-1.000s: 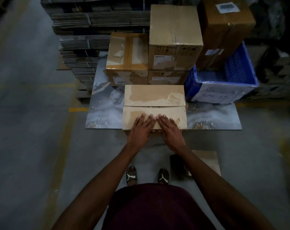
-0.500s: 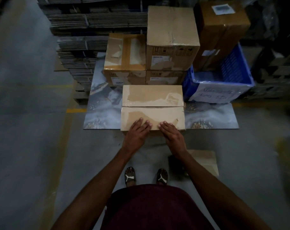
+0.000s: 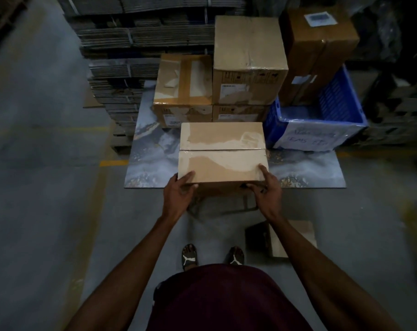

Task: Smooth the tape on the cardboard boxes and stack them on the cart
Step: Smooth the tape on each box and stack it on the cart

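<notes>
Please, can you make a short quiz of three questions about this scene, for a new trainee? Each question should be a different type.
1. True or false: both hands grip the near corners of the front box.
2. What lies directly right of that box? A) blue crate B) roll of tape C) ladder
3. Fill in: the front box rests on a marbled ____.

Key
1. True: left hand and right hand each hold a corner.
2. A, the blue crate.
3. Board, likely the cart's deck.

Dark maroon fabric garment (image 3: 217, 299) over torso, arms bare with no sleeves showing, black slide sandals (image 3: 189, 256) with white leaping-cat logos.
</notes>
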Available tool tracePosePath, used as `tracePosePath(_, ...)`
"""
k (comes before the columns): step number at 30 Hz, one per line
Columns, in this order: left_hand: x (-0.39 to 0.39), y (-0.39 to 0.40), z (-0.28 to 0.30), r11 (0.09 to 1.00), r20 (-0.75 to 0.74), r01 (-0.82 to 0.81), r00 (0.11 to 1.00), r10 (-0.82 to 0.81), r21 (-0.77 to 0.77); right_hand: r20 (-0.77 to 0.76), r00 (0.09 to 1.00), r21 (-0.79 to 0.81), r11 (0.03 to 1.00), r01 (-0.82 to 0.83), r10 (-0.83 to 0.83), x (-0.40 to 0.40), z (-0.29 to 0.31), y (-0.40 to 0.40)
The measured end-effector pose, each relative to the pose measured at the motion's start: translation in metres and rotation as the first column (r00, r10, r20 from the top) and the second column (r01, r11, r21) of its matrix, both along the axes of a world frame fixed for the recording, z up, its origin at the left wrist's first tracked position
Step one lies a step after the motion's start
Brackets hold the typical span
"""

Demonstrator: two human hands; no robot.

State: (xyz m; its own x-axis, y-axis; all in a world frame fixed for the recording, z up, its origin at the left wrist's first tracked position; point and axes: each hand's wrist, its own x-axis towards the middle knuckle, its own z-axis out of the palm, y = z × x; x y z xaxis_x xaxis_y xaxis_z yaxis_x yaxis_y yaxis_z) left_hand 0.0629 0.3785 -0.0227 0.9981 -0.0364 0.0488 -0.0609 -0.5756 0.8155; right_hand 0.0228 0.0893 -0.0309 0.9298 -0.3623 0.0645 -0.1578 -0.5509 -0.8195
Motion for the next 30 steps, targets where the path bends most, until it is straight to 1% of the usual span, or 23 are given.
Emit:
tracePosePath(2,0.006,-0.003,0.012,0.999,0.035,-0.034,0.999,0.035,-0.013,0.016,0.999,-0.002,0.999,0.044,-0.044,0.009,0.009,0.000)
tracePosePath(5,0.027,-0.013,0.040,0.992,0.149,-0.124,0.981,0.124,-0.012,0.127,0.987,-0.034,0.994,0.104,-0.099,0.033,0.032,0.001)
tracePosePath(7,0.046,-0.022,0.063,0.982,0.169,-0.188,0.968,0.184,0.008,0.140,0.982,-0.060,0.988,0.139,-0.130,0.055,0.051,0.000)
tracePosePath(9,0.068,-0.027,0.078,0.981,0.096,-0.189,0.978,0.185,0.037,0.109,0.988,-0.094,0.988,0.120,-0.109,0.078,0.066,-0.004)
tracePosePath(11,0.090,-0.030,0.082,0.987,0.036,-0.117,0.993,0.114,0.113,0.053,0.997,-0.160,0.985,0.066,-0.058,0.098,0.072,-0.007)
tracePosePath(13,0.107,-0.035,0.084,0.984,-0.036,-0.015,0.999,0.022,0.177,-0.055,0.998,-0.219,0.976,0.003,-0.016,0.112,0.077,-0.008)
tracePosePath(15,0.118,-0.042,0.091,0.974,-0.117,0.030,0.993,-0.004,0.223,-0.155,0.988,-0.222,0.974,-0.035,0.000,0.123,0.085,-0.006)
tracePosePath(16,0.122,-0.045,0.094,0.968,-0.142,0.037,0.990,-0.001,0.250,-0.180,0.984,-0.220,0.974,-0.043,0.003,0.127,0.087,-0.006)
tracePosePath(20,0.130,-0.047,0.102,0.963,-0.189,0.044,0.982,0.007,0.266,-0.234,0.971,-0.229,0.969,-0.093,0.038,0.139,0.093,-0.010)
tracePosePath(23,0.138,-0.045,0.098,0.957,-0.210,0.059,0.978,0.002,0.283,-0.289,0.956,-0.242,0.964,-0.114,0.040,0.143,0.096,-0.011)
tracePosePath(30,0.158,-0.042,0.094,0.936,-0.256,0.093,0.967,-0.003,0.341,-0.360,0.932,-0.243,0.959,-0.148,0.053,0.152,0.098,-0.009)
